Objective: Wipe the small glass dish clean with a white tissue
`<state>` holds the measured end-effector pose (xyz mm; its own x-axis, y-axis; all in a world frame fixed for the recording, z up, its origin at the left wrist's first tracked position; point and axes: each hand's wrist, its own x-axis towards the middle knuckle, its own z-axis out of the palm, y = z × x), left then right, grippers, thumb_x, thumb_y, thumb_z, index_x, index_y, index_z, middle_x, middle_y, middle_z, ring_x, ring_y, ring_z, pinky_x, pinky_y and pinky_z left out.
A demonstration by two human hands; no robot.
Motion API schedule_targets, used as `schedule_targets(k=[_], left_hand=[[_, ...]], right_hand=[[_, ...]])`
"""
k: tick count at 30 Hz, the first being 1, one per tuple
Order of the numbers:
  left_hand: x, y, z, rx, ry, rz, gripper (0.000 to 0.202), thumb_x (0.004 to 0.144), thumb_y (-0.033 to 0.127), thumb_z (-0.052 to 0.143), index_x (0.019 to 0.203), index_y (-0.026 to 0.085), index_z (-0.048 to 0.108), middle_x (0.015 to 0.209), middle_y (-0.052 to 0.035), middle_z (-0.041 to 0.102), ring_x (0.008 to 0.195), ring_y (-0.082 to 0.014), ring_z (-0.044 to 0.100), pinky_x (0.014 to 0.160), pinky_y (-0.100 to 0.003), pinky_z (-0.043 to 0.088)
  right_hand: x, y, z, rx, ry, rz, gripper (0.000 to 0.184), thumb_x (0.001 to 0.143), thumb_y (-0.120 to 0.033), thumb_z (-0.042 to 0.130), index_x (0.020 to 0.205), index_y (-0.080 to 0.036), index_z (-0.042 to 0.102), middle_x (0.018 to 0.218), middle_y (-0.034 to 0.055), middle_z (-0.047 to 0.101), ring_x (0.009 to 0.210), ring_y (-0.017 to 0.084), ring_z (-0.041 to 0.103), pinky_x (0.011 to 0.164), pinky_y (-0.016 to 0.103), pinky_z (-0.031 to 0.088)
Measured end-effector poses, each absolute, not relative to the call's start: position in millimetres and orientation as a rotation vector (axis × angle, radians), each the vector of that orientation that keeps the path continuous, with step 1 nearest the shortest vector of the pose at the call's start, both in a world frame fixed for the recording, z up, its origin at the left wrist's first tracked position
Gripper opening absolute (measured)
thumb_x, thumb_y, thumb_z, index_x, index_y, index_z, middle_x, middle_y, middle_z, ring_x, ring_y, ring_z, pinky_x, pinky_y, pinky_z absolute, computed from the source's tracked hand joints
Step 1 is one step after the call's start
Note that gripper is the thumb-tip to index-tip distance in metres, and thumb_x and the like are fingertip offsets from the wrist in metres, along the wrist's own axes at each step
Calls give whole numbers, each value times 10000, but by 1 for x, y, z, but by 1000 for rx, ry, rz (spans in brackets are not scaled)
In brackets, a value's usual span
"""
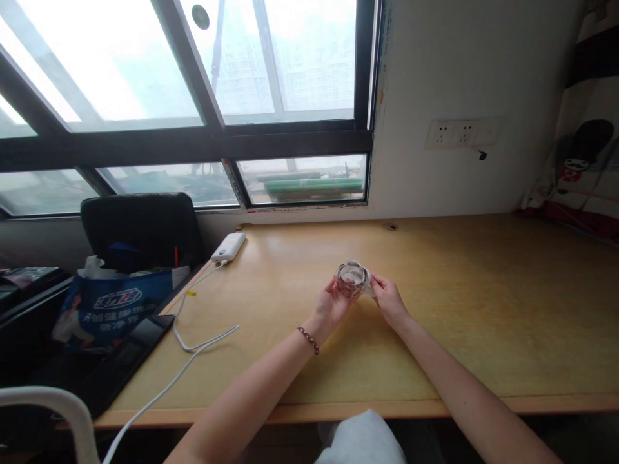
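Observation:
Above the middle of the wooden table [483,309], my two hands are on a roll of tape [341,278], a ring with a patterned, shiny brown-and-silver side and a pale hollow core. My left hand [333,304], with a braided bracelet at its wrist, is closed round the roll from below and the left. From the right, my right hand [385,298] pinches a whitish flap [369,283] at the roll's edge. Its fingertips are partly hidden, and I cannot make out the print on the roll.
A white power bank [229,247] lies at the table's far left corner, with a white cable [181,332] trailing over the left edge. Beyond that edge are a dark tablet-like panel [133,351], a blue bag [120,303] and a black chair [140,222]. A window stands behind.

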<state>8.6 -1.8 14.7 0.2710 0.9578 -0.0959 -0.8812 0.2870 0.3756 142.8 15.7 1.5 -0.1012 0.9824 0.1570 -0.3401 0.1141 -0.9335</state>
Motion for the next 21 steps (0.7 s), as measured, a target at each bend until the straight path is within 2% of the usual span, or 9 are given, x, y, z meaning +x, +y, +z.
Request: schedule_targets(k=[5, 9, 12, 15, 18, 21], left_hand=[[17, -14, 15, 353, 298, 1134, 281, 822, 342, 399, 958, 148, 550, 985, -104, 591, 933, -209, 533, 835, -376, 383], [19, -22, 14, 393, 314, 956, 305, 812, 409, 409, 933, 171, 558, 986, -91, 581, 847, -192, 547, 702, -323, 426], [19, -24, 17, 406, 307, 946, 253, 809, 377, 441, 871, 169, 571, 944, -52, 583, 684, -120, 539, 609, -237, 422], [18, -24, 24, 430, 291, 999, 192, 810, 269, 473, 936, 153, 560, 976, -44, 564, 627, -67, 515, 629, -192, 423], [16, -25, 31, 454, 311, 1009, 207, 797, 226, 491, 966, 118, 543, 1012, -86, 548, 719, -102, 548, 698, -215, 431], [14, -24, 30, 417, 316, 981, 312, 782, 391, 485, 848, 93, 554, 878, -109, 577, 706, -149, 560, 667, -260, 441]], right_hand=[[142, 12, 9, -739, -878, 1425, 257, 679, -305, 616, 903, -180, 638, 901, 27, 652, 831, 160, 588, 759, 264, 451], [146, 17, 11, -702, -737, 1396, 149, 673, -240, 609, 802, -174, 641, 805, 14, 661, 728, 139, 593, 661, 228, 467], [148, 20, 8, -694, -625, 1444, 102, 658, -185, 596, 755, -177, 627, 726, -1, 659, 636, 121, 590, 561, 201, 468], [148, 20, 6, -694, -571, 1519, 98, 658, -176, 587, 752, -169, 615, 702, 8, 659, 598, 126, 592, 526, 208, 473], [147, 20, 6, -683, -586, 1549, 112, 652, -189, 594, 759, -160, 610, 693, 16, 659, 577, 136, 594, 505, 220, 474], [146, 21, 6, -694, -624, 1515, 121, 647, -210, 609, 753, -154, 614, 698, 17, 659, 594, 134, 595, 534, 220, 479]])
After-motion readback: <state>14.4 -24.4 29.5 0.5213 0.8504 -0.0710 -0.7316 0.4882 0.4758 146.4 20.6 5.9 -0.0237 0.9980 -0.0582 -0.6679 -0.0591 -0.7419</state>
